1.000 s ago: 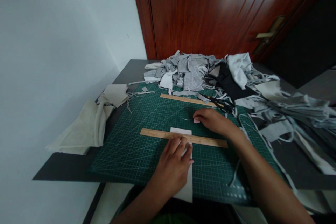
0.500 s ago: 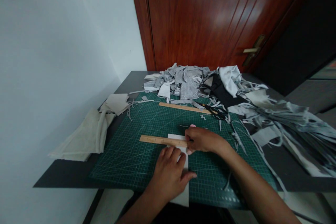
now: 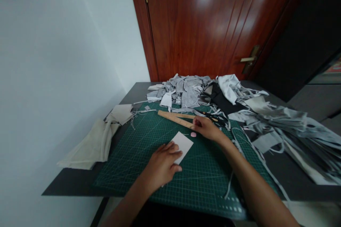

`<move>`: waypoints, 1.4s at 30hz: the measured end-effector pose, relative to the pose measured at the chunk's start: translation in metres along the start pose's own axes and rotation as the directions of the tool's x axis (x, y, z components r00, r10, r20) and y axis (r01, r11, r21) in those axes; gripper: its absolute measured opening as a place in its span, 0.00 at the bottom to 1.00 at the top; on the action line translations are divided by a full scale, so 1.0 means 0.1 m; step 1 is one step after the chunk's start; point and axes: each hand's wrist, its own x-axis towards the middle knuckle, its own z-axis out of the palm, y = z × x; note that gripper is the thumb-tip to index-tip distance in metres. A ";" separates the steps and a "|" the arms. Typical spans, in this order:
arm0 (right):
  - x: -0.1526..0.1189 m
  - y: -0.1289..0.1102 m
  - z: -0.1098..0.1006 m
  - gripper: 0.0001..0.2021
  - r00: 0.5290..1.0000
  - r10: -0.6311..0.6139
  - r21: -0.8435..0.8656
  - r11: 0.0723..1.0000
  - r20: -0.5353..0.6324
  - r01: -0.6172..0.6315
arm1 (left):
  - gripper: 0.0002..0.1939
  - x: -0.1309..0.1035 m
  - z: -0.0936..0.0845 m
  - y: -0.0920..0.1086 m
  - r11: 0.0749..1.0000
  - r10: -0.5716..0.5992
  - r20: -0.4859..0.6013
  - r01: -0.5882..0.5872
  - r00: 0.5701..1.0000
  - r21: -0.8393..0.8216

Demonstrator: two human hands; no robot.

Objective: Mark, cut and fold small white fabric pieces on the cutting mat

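My left hand lies over a white rectangular piece, paper or cloth, which is turned askew on the green cutting mat. Its fingers rest flat across the piece and the thumb is held apart; the lower part is hidden beneath the hand. Farther back, my right hand is closed on the right end of a wooden ruler. This ruler slants across the mat, its left end overlapping a second wooden ruler. A small pink piece lies just below my right hand.
Black scissors lie beyond my right hand. A heap of grey and white fabric scraps covers the back of the table, with more strips at the right. Cream cloth lies at the left edge. A wooden door stands behind.
The ruler has moved off the white piece, away from me, with my right hand. Under my left hand the white piece has turned clockwise, and the pink piece is now uncovered.
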 end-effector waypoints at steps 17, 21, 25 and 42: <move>0.07 0.00 -0.08 0.10 0.973 0.083 -0.561 0.805 -0.216 -0.193 | 0.15 1.20 -0.23 -0.74 0.990 0.027 0.180 -0.001 0.983 -0.141; -0.08 0.06 -0.30 0.20 0.898 0.280 -0.686 0.579 -0.340 -0.441 | 0.19 1.12 -0.16 -0.78 0.989 0.096 0.039 -0.091 0.995 -0.119; -0.15 0.14 -0.41 0.22 0.870 0.401 -0.674 0.561 -0.286 -0.480 | 0.33 1.05 -0.20 -0.78 0.994 0.085 -0.043 -0.088 0.995 -0.068; -0.11 0.23 -0.44 0.33 0.915 0.340 -0.722 0.576 -0.216 -0.384 | 0.52 1.06 -0.09 -0.73 0.964 -0.011 -0.018 0.006 1.000 -0.267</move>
